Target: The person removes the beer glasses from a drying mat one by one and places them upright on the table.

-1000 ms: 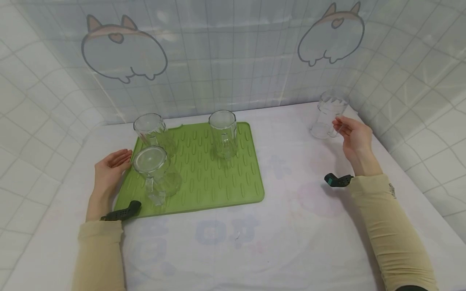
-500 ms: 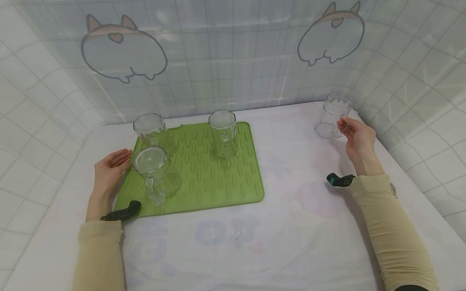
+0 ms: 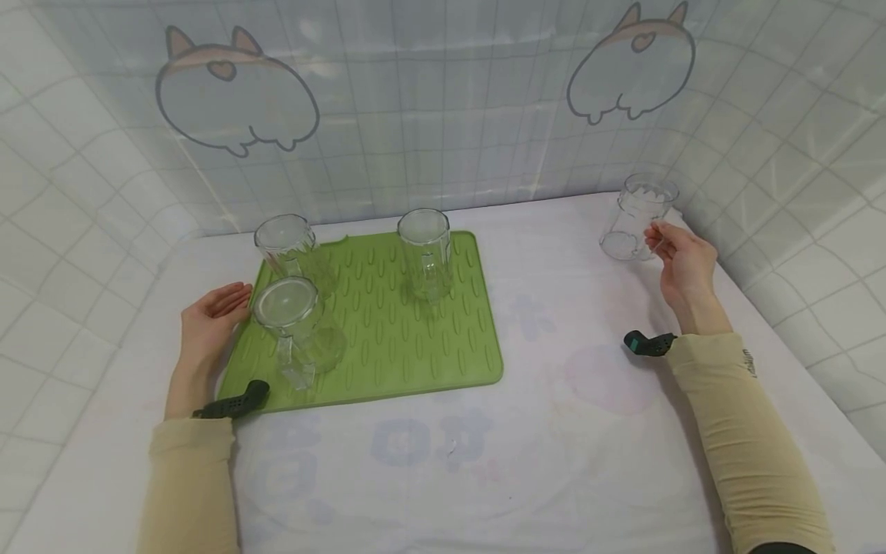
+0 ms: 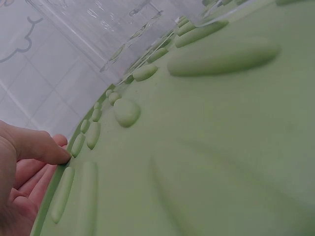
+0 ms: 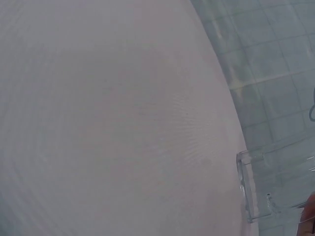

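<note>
The mug (image 3: pixel 628 221) was pinched by its handle in the right hand (image 3: pixel 685 265), likely for a sure hold off its body; it was just left of and beyond those fingers. Well to that hand's left, the mat (image 3: pixel 388 338) bore three more mugs (image 3: pixel 424 258). The left hand (image 3: pixel 210 317) touched the mat's edge with its thumb, perhaps steadying it; whether it grasped, I couldn't tell.

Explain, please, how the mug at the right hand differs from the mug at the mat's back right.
The first mug is off the green mat, to its right; the second mug is on it.
The right hand holds the first mug by its handle; no hand touches the second mug.
The first mug's handle faces the hand; the second mug's faces the viewer.
Both are clear glass.
</note>
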{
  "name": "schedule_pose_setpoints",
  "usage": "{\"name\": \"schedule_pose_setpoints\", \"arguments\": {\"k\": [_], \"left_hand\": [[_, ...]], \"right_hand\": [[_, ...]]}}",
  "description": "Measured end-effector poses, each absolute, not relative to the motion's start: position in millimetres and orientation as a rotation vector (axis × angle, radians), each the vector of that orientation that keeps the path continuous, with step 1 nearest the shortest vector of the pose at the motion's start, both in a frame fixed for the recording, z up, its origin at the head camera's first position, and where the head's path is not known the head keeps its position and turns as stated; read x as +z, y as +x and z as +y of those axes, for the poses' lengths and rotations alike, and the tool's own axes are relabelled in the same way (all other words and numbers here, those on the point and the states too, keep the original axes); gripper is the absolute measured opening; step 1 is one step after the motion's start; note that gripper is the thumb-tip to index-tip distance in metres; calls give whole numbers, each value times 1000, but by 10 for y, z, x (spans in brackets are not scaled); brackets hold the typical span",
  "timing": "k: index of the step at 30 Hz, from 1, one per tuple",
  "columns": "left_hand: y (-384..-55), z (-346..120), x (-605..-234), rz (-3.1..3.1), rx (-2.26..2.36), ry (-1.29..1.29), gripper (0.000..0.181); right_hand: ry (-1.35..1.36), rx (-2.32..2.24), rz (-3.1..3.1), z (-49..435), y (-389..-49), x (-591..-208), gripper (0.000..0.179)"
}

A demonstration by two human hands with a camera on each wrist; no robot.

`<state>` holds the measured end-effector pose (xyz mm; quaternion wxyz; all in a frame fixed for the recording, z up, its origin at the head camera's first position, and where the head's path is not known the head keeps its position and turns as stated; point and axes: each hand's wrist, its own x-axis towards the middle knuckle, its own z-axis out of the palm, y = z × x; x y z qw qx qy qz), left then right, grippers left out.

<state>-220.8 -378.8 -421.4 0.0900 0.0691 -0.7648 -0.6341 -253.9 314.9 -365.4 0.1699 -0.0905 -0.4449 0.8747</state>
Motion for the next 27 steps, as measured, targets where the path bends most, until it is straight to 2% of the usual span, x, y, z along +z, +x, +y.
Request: {"name": "schedule_pose_setpoints", "arguments": {"k": [17,27], "left_hand": [[-2225,-3783,-4205,-2303,-1863,223,54],[-2218,-3791,-4204,-2337,-1809,244,52]], "right_hand": [[-335,2463,-1236,3179,-2504,-3705,25],[-329,2464,-1183,3164,-2541,-3701,20]]}}
